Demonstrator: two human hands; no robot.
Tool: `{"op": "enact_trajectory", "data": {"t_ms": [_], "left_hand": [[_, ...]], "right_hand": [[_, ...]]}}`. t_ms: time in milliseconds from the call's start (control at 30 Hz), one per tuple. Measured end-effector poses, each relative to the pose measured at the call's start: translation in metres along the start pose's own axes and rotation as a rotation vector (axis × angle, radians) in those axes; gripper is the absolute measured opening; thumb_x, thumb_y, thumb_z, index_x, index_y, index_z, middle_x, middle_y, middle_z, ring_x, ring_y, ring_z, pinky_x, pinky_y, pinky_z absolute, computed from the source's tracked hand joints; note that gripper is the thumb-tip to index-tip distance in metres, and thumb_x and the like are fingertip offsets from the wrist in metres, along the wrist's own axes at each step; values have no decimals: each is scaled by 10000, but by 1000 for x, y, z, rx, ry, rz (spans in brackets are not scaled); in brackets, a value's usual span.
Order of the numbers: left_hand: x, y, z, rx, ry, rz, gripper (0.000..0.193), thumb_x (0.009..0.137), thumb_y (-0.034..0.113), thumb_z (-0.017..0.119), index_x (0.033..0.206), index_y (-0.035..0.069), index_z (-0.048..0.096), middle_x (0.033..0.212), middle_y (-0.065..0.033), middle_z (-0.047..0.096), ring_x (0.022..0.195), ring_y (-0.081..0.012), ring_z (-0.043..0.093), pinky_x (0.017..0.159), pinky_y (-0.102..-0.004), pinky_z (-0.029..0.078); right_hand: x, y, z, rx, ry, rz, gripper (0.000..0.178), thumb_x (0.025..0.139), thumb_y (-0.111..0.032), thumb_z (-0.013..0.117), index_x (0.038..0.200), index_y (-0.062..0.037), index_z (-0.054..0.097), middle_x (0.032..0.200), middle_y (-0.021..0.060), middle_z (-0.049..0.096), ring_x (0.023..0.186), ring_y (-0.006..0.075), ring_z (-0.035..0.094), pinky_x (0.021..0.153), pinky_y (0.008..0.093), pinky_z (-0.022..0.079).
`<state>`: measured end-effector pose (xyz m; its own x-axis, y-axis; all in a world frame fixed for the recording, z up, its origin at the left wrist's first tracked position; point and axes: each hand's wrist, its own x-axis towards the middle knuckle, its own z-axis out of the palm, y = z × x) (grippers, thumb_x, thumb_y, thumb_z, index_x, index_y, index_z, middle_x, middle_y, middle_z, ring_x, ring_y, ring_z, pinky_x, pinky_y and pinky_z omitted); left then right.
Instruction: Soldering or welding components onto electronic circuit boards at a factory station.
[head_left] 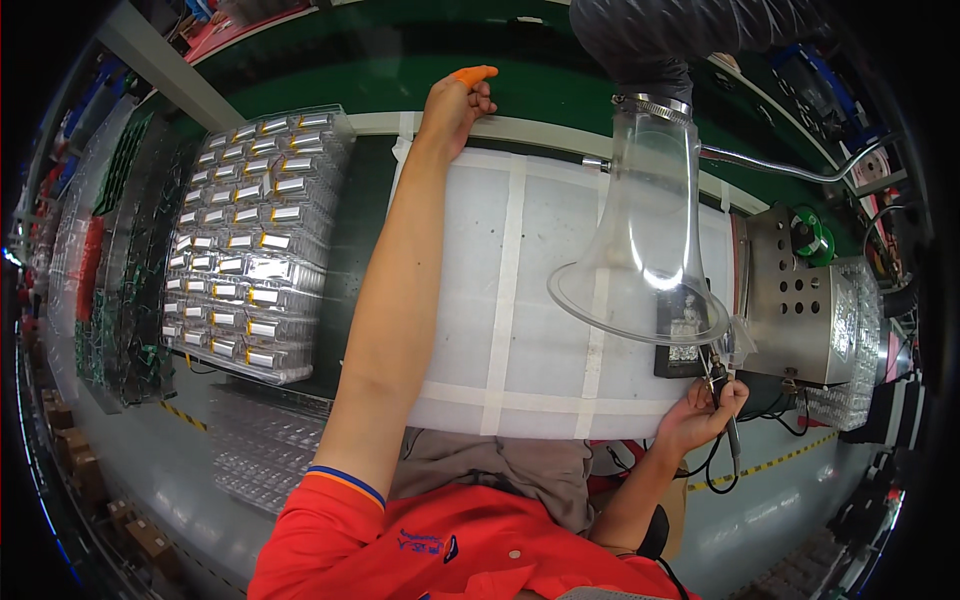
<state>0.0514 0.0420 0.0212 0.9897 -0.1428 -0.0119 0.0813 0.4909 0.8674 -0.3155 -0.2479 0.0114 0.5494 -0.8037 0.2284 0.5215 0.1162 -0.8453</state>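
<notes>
The left arm stretched far forward, almost straight at the elbow. At its end the left hand pointed one orange-capped finger rightward, with others curled beneath it. The right arm lay lower, slanting forward and outward, and the right hand had its fingers bent in a pinching grip.

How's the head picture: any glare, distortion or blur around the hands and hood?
Head view: white glare streaks the clear hood; head view: fisheye bows edges toward the black rim; head view: the left hand shows no obvious blur, while the right hand is small, its finger contacts hard to make out.
</notes>
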Motion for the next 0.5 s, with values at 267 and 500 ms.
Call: {"op": "enact_trajectory", "data": {"t_ms": [267,500], "left_hand": [[5,-2,-6,-59,-59,-22,285,991,174,457,1155,-30,571,615,28,318,617,-119,381,755,-307,432],[-1,4,17,219,17,51,261,969,225,504,1042,16,642,613,54,307,598,-97,339,650,-277,364]], "right_hand": [[-1,-1,3,26,42,0,111,937,-126,500,880,-72,421,714,-8,395,539,49,321,454,200,263],[-1,-1,3,12,81,-1,90,907,-114,519,886,-74,440,728,-1,397,517,52,313,454,205,263]]}}
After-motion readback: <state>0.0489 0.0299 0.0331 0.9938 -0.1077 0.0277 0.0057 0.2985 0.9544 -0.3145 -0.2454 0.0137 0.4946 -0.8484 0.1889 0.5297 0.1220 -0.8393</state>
